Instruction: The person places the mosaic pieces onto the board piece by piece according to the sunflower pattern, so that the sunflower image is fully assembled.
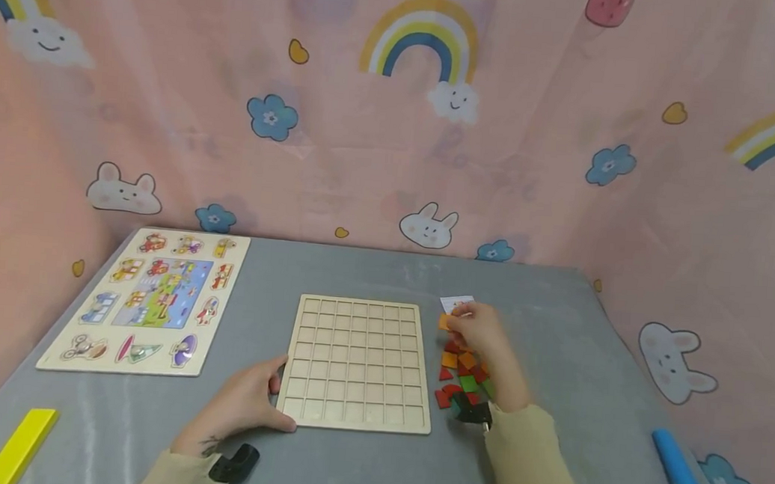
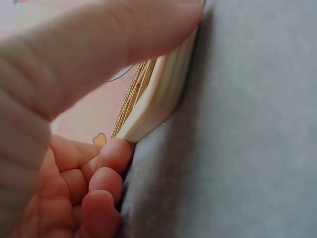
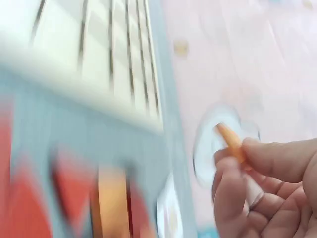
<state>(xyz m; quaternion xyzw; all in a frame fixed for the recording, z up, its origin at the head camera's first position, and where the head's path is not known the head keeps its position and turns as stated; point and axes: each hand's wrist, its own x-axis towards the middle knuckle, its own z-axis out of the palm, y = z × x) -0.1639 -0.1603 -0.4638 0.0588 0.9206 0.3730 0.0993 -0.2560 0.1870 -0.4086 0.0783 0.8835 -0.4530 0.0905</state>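
Note:
A pale wooden grid board of square compartments lies flat on the table. My left hand holds its near left corner, thumb along the near edge and curled fingers against the left side; the left wrist view shows this thumb close up. My right hand pinches an orange tile between thumb and fingertips, to the right of the board's far part. Below that hand lies a loose pile of red, orange and green pieces, partly hidden by the hand and wrist. A small white printed card lies just beyond the hand.
A wooden picture puzzle board with vehicle pieces lies at the left. Near the front left is a yellow bar, and at the right edge a blue rod-like object. Pink patterned cloth hangs behind the grey table.

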